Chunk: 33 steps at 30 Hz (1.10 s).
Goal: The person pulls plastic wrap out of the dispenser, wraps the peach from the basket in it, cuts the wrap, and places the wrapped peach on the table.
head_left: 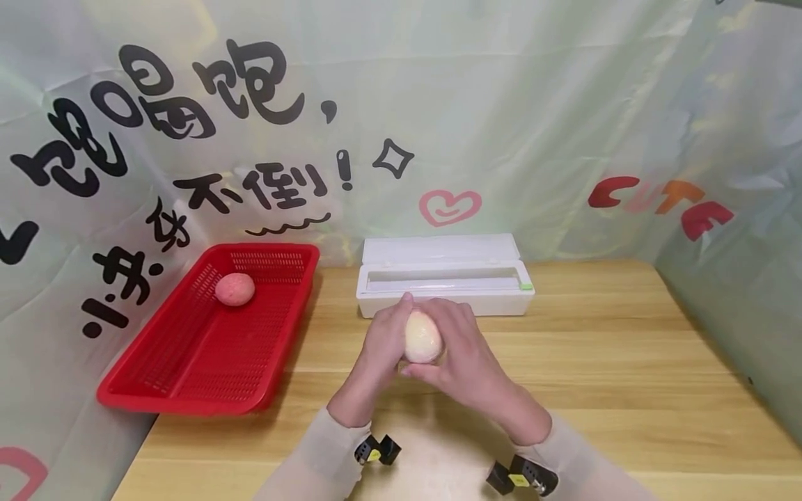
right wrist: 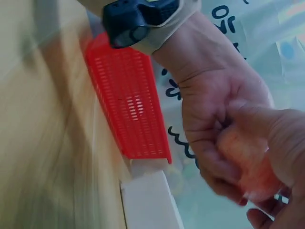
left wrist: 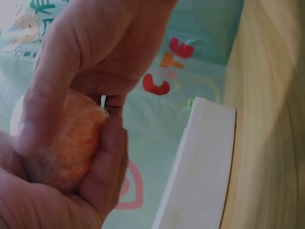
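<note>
Both hands hold a pale pink-and-cream peach (head_left: 422, 339) above the middle of the table. My left hand (head_left: 381, 339) curls round its left side, and my right hand (head_left: 465, 351) wraps the right side with the thumb beneath. Close up in the left wrist view, the peach (left wrist: 78, 143) looks orange-red and mottled, with a shiny edge like clear film. Fingers cover much of it in the right wrist view, where part of the peach (right wrist: 248, 160) shows between the palms. Just behind the hands stands a white cling film box (head_left: 445, 303), lid raised.
A red plastic basket (head_left: 269, 390) stands at the left of the wooden table (head_left: 601, 362), holding another pink peach (head_left: 234, 289). A printed fabric sheet (head_left: 532, 139) hangs behind and along the sides.
</note>
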### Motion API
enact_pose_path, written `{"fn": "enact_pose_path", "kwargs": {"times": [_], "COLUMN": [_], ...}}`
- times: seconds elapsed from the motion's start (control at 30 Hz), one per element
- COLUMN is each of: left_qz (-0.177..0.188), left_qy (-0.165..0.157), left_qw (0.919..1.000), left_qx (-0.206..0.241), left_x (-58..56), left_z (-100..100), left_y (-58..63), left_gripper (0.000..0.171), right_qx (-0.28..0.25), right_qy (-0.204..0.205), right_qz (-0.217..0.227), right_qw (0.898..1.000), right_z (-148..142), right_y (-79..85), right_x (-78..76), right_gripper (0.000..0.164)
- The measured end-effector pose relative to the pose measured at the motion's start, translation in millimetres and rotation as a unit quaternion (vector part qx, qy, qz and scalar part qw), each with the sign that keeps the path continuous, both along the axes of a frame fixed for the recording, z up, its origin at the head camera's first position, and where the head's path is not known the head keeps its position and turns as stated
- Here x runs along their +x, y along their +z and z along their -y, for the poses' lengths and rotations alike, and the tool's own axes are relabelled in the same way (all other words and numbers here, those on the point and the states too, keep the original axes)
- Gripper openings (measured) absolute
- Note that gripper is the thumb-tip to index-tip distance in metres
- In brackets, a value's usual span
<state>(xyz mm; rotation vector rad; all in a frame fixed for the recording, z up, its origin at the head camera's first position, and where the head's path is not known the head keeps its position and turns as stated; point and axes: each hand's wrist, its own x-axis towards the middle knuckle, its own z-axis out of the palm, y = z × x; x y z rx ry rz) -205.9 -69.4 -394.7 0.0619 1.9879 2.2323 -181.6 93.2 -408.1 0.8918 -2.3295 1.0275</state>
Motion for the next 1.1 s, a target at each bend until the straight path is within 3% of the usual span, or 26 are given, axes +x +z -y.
{"fn": "enact_pose_path", "kwargs": {"times": [0.1,0.2,0.27,0.37,0.47,0.57,0.77,0.93,1.0,1.1], "left_qz": [0.026,0.049,0.052,0.024,-0.003,0.007,0.014,0.069,0.087,0.06], "left_qy": [-0.001,-0.022,-0.027,-0.018,-0.02,-0.03,0.016,-0.06,-0.082,-0.064], "left_qw": [0.9925,0.9796,0.9814,0.9937,0.9984,0.9969,0.9919,0.9764,0.9725,0.9869], "left_qx": [0.119,0.194,0.183,0.108,0.052,0.072,0.125,0.196,0.2,0.136], "left_x": [-1.3,-0.9,-0.3,0.8,2.9,4.7,3.0,-1.4,-3.7,-6.0], "left_z": [2,4,5,5,4,1,-3,3,5,7], "left_y": [0.3,0.7,1.1,2.2,5.0,6.5,2.9,1.5,0.6,-0.8], "left_gripper": [0.053,0.052,0.053,0.056,0.06,0.059,0.05,0.055,0.06,0.062], "right_qx": [-0.029,-0.045,-0.045,-0.039,-0.021,-0.006,-0.007,-0.01,-0.019,-0.026], "right_qy": [0.017,0.025,0.018,0.001,-0.006,-0.003,-0.001,0.006,0.011,0.01], "right_qz": [0.06,0.102,0.106,0.096,0.073,0.037,-0.007,0.004,0.01,0.025], "right_qw": [0.998,0.993,0.993,0.995,0.997,0.999,1.0,1.0,1.0,0.999], "right_z": [-4,-7,-8,-10,-11,-11,-9,-10,-11,-13], "right_y": [3.5,4.6,4.7,4.5,3.8,2.4,1.0,1.8,2.2,3.1], "right_x": [0.3,-1.4,-2.6,-3.8,-4.7,-6.8,-8.6,-8.7,-9.0,-9.5], "right_gripper": [0.118,0.113,0.104,0.095,0.093,0.092,0.093,0.104,0.103,0.093]}}
